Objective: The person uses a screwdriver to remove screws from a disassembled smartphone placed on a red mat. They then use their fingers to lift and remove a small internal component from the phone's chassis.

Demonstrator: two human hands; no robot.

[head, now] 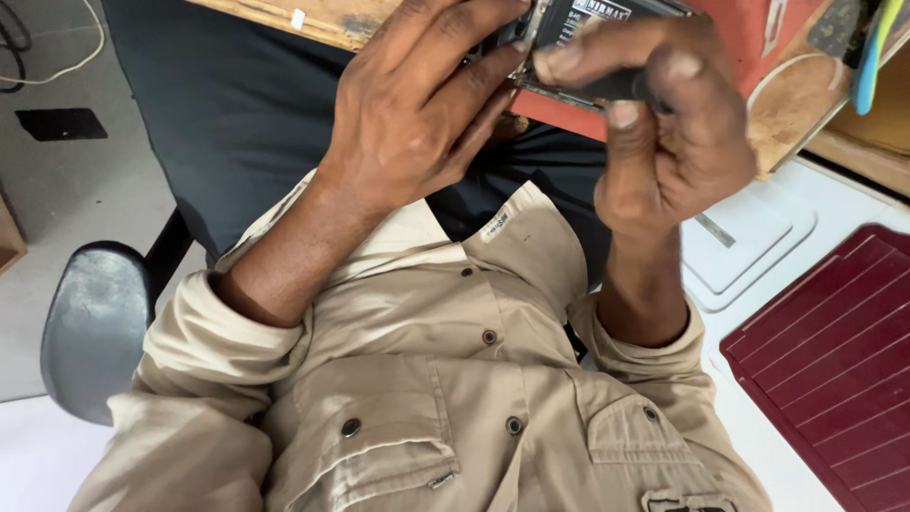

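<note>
Wooden worktop (332, 19) runs along top edge of view – worn, scuffed surface, pale front edge. Red mat (749, 33) lies on it at right. Small white scrap (298, 18) sits near worktop's front edge at left. Blue-and-yellow tool handle (874, 52) rests at far right corner – beside it, round pale ring mark (791, 81) on bare wood.
</note>
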